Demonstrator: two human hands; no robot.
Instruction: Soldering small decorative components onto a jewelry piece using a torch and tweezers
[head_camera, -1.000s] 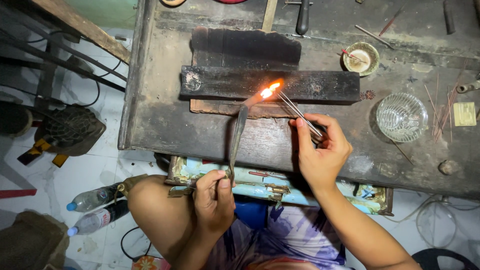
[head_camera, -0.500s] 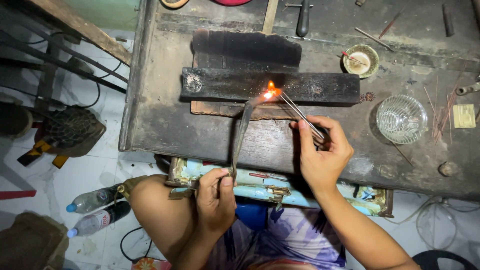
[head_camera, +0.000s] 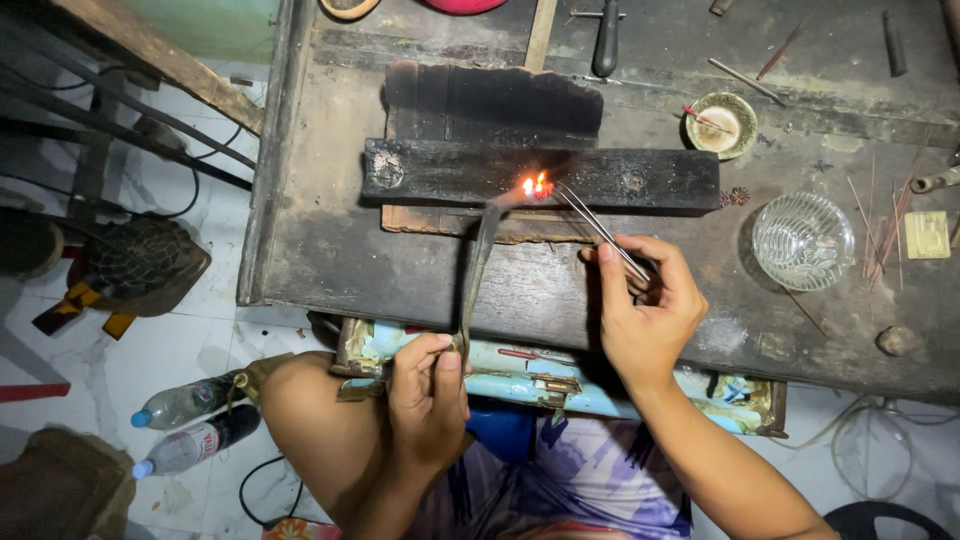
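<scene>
My left hand (head_camera: 428, 390) grips the lower end of a long metal torch (head_camera: 476, 268) near the bench's front edge. Its tip points up at a small flame and glowing spot (head_camera: 537, 186) on a charred black block (head_camera: 540, 178). My right hand (head_camera: 645, 305) pinches thin metal tweezers (head_camera: 600, 230), whose tips reach up-left to the glowing spot. A second burnt board (head_camera: 492, 105) lies behind the block.
On the worn wooden bench (head_camera: 320, 250) stand a cut-glass bowl (head_camera: 803, 241), a small round dish (head_camera: 720, 124), thin rods (head_camera: 880, 225) and a dark-handled tool (head_camera: 606, 38). An open drawer (head_camera: 560, 378) sits below the bench. Two plastic bottles (head_camera: 185, 420) lie on the floor at left.
The flame has shrunk from a long orange tongue to a small glow on the block. Both hands stay almost in place.
</scene>
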